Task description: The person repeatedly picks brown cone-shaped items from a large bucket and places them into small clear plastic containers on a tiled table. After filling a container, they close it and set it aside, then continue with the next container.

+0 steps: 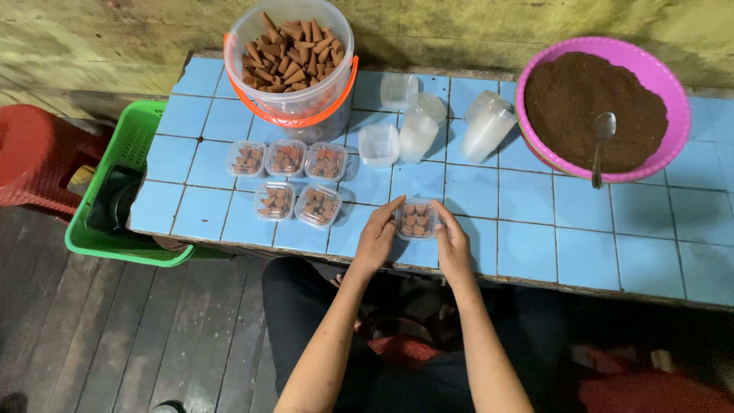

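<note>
A single head-worn camera is looking steeply down from above the seated person, facing forward across the blue-tiled worktop (527, 252) toward the wall behind it. It is sitting near, taking in both forearms, the worktop's full depth and the plank floor (130, 336) at left. No second view is sharing the scene.

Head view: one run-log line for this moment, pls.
left hand: on small clear box | right hand: on same box | small clear box: filled with brown cones, on blue tiled table | five filled boxes: to left
</note>
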